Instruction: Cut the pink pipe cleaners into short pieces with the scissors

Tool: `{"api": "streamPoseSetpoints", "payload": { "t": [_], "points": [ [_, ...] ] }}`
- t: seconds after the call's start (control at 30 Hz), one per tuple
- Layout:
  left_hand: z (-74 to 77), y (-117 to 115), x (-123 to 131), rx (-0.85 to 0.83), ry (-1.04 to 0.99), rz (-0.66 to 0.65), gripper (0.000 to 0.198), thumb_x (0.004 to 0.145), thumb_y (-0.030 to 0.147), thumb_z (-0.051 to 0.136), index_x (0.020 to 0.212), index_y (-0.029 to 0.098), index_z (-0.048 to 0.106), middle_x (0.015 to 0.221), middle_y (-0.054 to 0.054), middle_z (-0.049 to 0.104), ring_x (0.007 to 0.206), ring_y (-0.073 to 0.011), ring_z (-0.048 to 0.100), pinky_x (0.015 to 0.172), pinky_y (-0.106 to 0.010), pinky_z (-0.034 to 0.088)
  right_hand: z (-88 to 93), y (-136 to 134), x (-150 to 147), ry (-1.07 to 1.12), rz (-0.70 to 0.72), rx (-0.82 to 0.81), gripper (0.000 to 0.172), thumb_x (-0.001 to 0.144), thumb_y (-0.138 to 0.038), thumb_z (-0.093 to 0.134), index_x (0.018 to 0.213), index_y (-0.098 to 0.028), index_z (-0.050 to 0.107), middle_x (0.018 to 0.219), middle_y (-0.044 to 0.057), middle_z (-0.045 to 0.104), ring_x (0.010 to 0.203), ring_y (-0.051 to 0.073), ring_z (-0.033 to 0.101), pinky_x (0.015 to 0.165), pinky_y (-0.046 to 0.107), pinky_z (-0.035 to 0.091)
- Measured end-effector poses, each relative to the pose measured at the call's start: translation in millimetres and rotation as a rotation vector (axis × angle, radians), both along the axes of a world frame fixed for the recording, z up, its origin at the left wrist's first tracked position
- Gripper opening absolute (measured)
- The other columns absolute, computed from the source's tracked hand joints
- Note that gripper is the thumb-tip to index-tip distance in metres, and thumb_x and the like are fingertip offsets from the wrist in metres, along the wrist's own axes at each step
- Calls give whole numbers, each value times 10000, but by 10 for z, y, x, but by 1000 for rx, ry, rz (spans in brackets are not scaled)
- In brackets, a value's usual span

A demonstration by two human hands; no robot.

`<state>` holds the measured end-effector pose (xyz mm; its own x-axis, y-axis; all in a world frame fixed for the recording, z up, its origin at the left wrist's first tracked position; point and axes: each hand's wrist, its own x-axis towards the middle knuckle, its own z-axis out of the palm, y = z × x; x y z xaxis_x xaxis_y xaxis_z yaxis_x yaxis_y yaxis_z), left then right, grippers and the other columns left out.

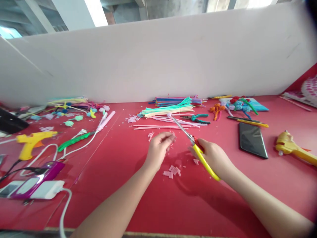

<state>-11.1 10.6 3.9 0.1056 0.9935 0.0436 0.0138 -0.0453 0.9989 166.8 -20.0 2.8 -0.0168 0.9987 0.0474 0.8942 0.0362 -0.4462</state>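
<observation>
My right hand (214,158) is wrapped round a pair of yellow-handled scissors (203,162), whose long metal blades point up and to the left. Near the blade tips shows a small lilac fluffy ball (169,115); I cannot tell whether they touch. Left of the blades, the fingertips of my left hand (160,147) are pinched together, and anything between them is too small and blurred to name. Below the hands several short pink cut pieces (172,172) lie on the red tabletop (148,211). Pink pipe cleaners (158,127) lie beyond my left hand.
Bundled pipe cleaners (170,109) and teal-handled pliers (198,117) lie at the back. On the right are a phone (252,140) and a yellow tool (294,148). A yellow glue gun (32,140), a purple power strip (37,180) and white cables occupy the left.
</observation>
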Motion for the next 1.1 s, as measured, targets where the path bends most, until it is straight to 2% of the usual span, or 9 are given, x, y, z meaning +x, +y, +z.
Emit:
{"api": "streamPoseSetpoints", "payload": {
  "t": [0.13, 0.23, 0.33, 0.43, 0.6, 0.73, 0.9, 1.0, 1.1],
  "points": [
    [27, -50, 66, 162, 273, -207, 180, 734, 319, 497, 737, 172, 600, 643, 1, 537, 554, -91, 452, 533, -212, 352, 30, -30, -72, 480, 49, -64, 251, 732, -407, 408, 824, -197, 509, 543, -36, 500, 469, 100, 452, 441, 200, 298],
    [52, -107, 104, 317, 418, -292, 158, 759, 259, 468, 703, 174, 588, 689, -9, 529, 653, -112, 482, 618, -228, 366, 51, -51, -116, 617, 33, -81, 192, 709, -362, 440, 773, -194, 509, 506, -50, 470, 450, 89, 426, 432, 193, 304],
    [67, -139, 112, 385, 504, -343, 164, 781, 233, 436, 710, 177, 573, 699, -12, 517, 652, -112, 473, 631, -236, 364, 74, -61, -117, 635, 10, -55, 132, 699, -312, 439, 657, -190, 469, 493, -55, 448, 440, 78, 401, 425, 188, 300],
    [69, -119, 89, 375, 513, -347, 160, 783, 224, 431, 707, 174, 563, 717, -14, 515, 685, -118, 476, 653, -236, 363, 102, -62, -99, 651, -53, -33, 138, 699, -301, 436, 613, -194, 425, 450, -69, 402, 412, 72, 384, 416, 185, 303],
    [51, -45, 36, 109, 325, -320, 196, 761, 326, 455, 787, 165, 565, 687, -1, 516, 559, -87, 426, 532, -207, 350, 107, -56, -114, 659, -14, -181, 182, 702, -358, 445, 648, -187, 477, 417, -67, 425, 359, 72, 384, 392, 193, 301],
    [43, -59, 41, -14, 209, -393, 246, 734, 372, 476, 761, 153, 585, 620, 3, 493, 482, -72, 365, 455, -199, 298, 100, -60, -133, 730, 6, -152, 193, 702, -363, 452, 737, -186, 518, 443, -66, 437, 392, 77, 404, 405, 191, 316],
    [62, -113, 83, 4, 225, -416, 219, 715, 342, 508, 719, 157, 625, 577, -7, 517, 498, -96, 418, 472, -212, 327, 87, -65, -97, 760, 33, -187, 161, 697, -327, 427, 636, -184, 466, 407, -74, 395, 375, 71, 392, 417, 191, 330],
    [52, -132, 100, 59, 269, -370, 181, 704, 314, 527, 732, 166, 628, 681, -33, 579, 612, -130, 494, 561, -231, 371, 68, -61, -85, 709, 30, -168, 132, 681, -299, 424, 638, -183, 469, 443, -65, 422, 384, 67, 390, 402, 184, 307],
    [25, -149, 112, 74, 327, -341, 171, 688, 318, 543, 715, 168, 620, 640, -16, 556, 563, -118, 471, 531, -228, 355, 55, -55, -88, 629, 62, -138, 127, 687, -292, 422, 636, -185, 467, 480, -58, 453, 418, 67, 405, 423, 181, 300]
  ]
}}
